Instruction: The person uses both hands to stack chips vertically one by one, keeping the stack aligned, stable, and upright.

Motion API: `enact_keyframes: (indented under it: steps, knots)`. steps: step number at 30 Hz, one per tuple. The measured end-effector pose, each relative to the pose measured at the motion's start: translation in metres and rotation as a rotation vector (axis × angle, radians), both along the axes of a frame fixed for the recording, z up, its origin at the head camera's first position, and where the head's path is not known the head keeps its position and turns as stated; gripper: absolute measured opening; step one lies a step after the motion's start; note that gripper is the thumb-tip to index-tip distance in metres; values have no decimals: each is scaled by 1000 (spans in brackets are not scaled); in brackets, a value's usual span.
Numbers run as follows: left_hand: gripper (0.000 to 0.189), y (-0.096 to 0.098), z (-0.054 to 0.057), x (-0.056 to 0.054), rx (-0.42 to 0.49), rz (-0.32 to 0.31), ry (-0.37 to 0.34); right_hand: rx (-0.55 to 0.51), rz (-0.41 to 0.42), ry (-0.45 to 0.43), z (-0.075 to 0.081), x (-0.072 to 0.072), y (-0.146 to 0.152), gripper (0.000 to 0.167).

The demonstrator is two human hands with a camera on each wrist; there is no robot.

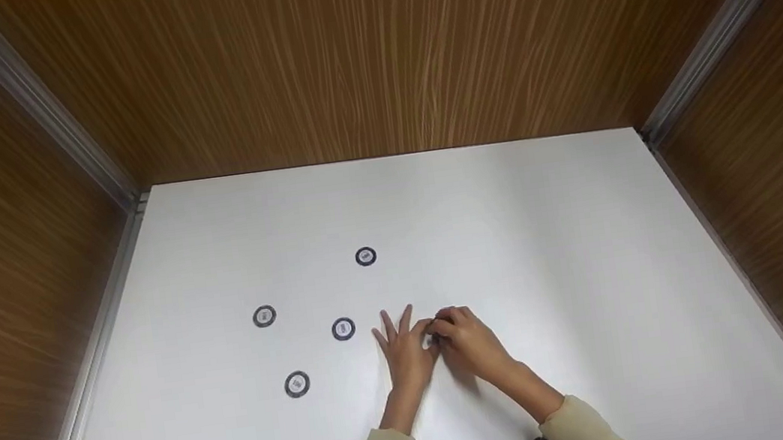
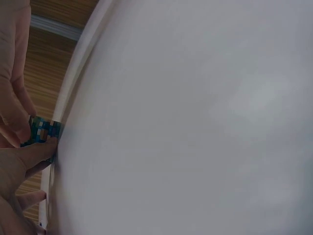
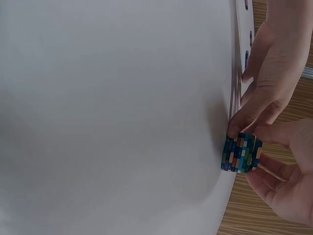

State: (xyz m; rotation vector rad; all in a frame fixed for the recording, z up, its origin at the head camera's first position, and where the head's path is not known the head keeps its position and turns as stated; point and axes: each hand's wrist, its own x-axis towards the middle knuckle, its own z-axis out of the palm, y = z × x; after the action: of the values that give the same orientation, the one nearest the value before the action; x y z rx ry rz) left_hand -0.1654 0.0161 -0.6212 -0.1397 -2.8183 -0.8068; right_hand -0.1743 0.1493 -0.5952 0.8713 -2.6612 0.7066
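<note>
Between the hands stands a short stack of poker chips [image 3: 239, 154], with blue, orange and white marks on its edges. My left hand [image 1: 408, 360] pinches the lower part of the stack with thumb and index finger. Its other fingers are spread out over the table. At the top of the stack, my right hand [image 1: 476, 345] pinches the uppermost chip between thumb and fingers. In the head view the fingers cover most of the stack; the left wrist view shows its coloured edge [image 2: 43, 129] between both hands.
Several single dark-rimmed chips with pale centres lie flat left of the hands: a far chip [image 1: 366, 256], a leftmost chip [image 1: 264, 316], a chip [image 1: 343, 328] nearest my left hand and a near chip [image 1: 297, 384]. Wood-grain panels [image 1: 370, 56] enclose the white table [image 1: 591, 239].
</note>
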Motion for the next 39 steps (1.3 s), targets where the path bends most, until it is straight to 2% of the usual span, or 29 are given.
enact_keyframes:
  steps: [12, 17, 24, 30, 39]
  knots:
    - [34, 0, -2, 2, 8, 1, 21, 37, -22, 24, -2, -1, -2, 23]
    - [35, 0, -1, 3, -4, 1, 5, 16, -10, 2, -2, -1, 1, 27]
    - [39, 0, 1, 0, -6, -1, -32, -8, -49, -52, 7, -11, 3, 30]
    - [40, -1, 1, -3, 7, -4, -43, 15, -47, -77, 11, -18, 2, 28]
    - [39, 0, 1, -1, -5, -6, -35, 47, -42, -111, 9, -19, 3, 27]
